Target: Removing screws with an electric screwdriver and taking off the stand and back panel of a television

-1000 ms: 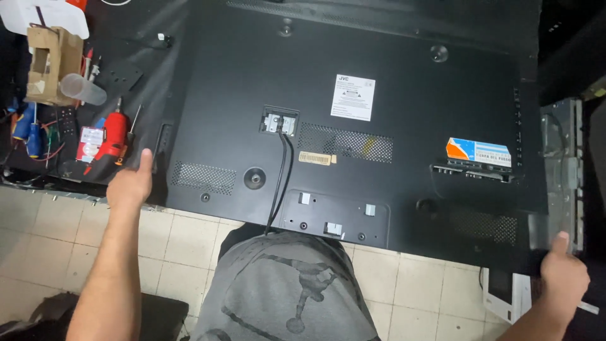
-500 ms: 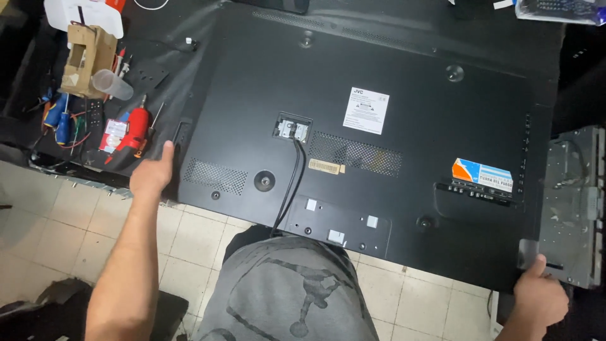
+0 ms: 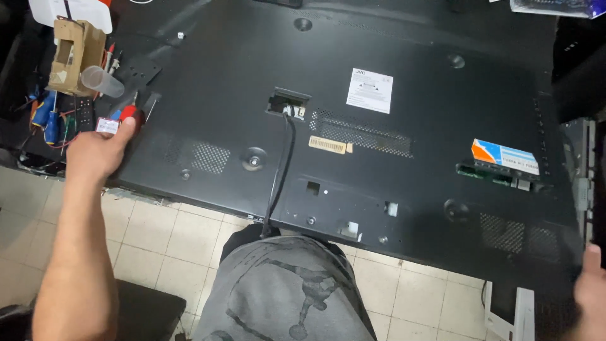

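A large flat television [image 3: 379,145] lies face down on a dark workbench [image 3: 145,19], its black back panel upward, and the person grips it at both ends: the left hand [image 3: 101,151] is curled over the near left corner, fingers wrapped on the edge, while the right hand [image 3: 592,284] rests at the near right corner, mostly cut off by the frame, so how far it closes cannot be told. To shift a panel this wide well, the person would do best to keep both ends level, move them together without twisting, and mind the black power cord [image 3: 281,170] that trails from the middle socket over the near edge toward the lap. The screen face is hidden underneath, so its state is unknown. Screwdrivers [image 3: 47,117] and a clear plastic cup [image 3: 100,81] crowd the bench just beside the left hand, partly hidden in shadow
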